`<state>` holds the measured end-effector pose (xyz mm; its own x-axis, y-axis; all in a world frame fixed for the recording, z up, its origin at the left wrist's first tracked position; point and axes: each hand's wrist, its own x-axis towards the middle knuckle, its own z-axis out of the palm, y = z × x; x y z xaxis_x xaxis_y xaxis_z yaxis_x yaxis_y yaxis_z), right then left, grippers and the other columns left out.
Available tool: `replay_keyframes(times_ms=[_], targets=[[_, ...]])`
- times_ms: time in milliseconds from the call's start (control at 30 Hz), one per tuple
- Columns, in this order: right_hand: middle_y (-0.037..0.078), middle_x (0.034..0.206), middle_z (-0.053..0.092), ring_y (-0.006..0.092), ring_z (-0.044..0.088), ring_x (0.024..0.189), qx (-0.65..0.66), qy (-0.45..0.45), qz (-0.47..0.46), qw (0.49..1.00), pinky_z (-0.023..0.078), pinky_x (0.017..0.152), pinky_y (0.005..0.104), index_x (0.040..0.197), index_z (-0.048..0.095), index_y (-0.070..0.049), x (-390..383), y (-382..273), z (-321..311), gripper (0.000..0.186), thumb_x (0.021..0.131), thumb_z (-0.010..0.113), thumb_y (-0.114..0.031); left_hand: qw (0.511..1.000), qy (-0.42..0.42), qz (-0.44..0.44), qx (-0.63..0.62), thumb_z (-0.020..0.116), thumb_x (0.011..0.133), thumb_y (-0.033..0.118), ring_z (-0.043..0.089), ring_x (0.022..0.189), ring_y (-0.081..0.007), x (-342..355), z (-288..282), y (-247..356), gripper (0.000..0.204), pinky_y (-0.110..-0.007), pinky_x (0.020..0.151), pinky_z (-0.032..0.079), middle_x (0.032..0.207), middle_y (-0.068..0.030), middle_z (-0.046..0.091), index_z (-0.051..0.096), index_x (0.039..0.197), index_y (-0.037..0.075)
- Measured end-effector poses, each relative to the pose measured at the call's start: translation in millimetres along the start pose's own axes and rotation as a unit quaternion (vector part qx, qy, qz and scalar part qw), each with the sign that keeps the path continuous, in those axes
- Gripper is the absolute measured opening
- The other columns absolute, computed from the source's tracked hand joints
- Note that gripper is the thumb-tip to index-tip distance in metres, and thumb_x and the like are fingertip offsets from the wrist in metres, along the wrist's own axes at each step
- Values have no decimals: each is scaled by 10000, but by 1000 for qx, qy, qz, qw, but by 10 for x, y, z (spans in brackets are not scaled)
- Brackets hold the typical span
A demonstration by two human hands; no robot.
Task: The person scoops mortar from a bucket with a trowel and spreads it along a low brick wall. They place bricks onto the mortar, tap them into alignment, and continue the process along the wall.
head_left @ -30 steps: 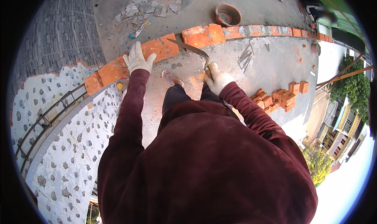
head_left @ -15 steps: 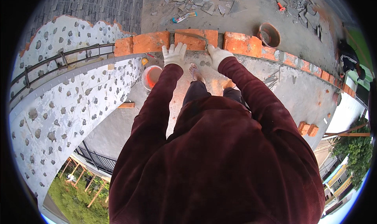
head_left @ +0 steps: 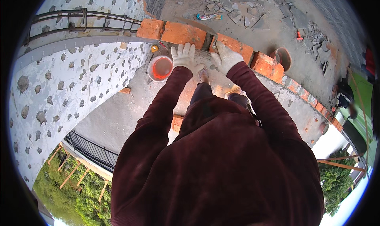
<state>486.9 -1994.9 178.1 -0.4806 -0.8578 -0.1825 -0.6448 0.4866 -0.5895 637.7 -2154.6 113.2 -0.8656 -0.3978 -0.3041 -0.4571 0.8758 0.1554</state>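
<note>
One left hand (head_left: 184, 56) spread, right hand (head_left: 227, 58) curled, grip unclear, both at the brick row (head_left: 184, 33); uneven pushing might skew it.

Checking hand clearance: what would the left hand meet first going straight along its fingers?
Likely the orange brick just ahead of the left hand; depth is unclear, so its fingertips may already touch it.

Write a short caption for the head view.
Gloved right hand holds a trowel at an orange brick row, left hand open beside it.
</note>
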Motion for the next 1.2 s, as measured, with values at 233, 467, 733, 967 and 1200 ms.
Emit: replay_keyframes(times_ms=[233,467,733,967,1200], targets=[[257,1016,711,443,715,901,-33,-80,26,996,565,756,540,1242,493,-69,436,-23,523,347,1027,523,-341,1000,-26,13,-2,752,746,609,318,1493,-342,21,-39,-141,984,-665,1217,126,1562,-112,416,431,1528,105],[257,1008,717,447,709,905,-21,-106,20,994,560,770,542,1219,508,-55,424,-33,563,354,1010,535,-340,999,8,38,6,759,741,593,360,1448,-332,66,-33,-267,937,-657,1211,154,1487,-103,465,466,1490,112],[235,877,708,443,700,850,128,-4,80,989,539,745,553,1145,558,-64,-404,-159,-46,384,961,620,-395,997,-26,64,37,783,743,585,359,1472,-349,11,-46,-200,1005,-613,1213,181,1594,-154,406,429,1549,102],[280,925,701,457,697,923,164,129,480,852,550,792,494,1139,629,-52,-3510,1069,-129,357,816,666,-201,953,-139,264,-61,751,837,384,546,1316,-373,-128,-103,523,723,-454,1115,433,1440,-177,575,533,1462,95],[71,828,672,198,618,642,373,154,858,319,511,592,422,1168,671,-100,-7697,2198,2260,345,834,755,-121,808,-388,410,170,679,921,494,625,1210,-329,-260,285,3167,463,-469,1004,514,1271,-128,669,661,1173,107]])
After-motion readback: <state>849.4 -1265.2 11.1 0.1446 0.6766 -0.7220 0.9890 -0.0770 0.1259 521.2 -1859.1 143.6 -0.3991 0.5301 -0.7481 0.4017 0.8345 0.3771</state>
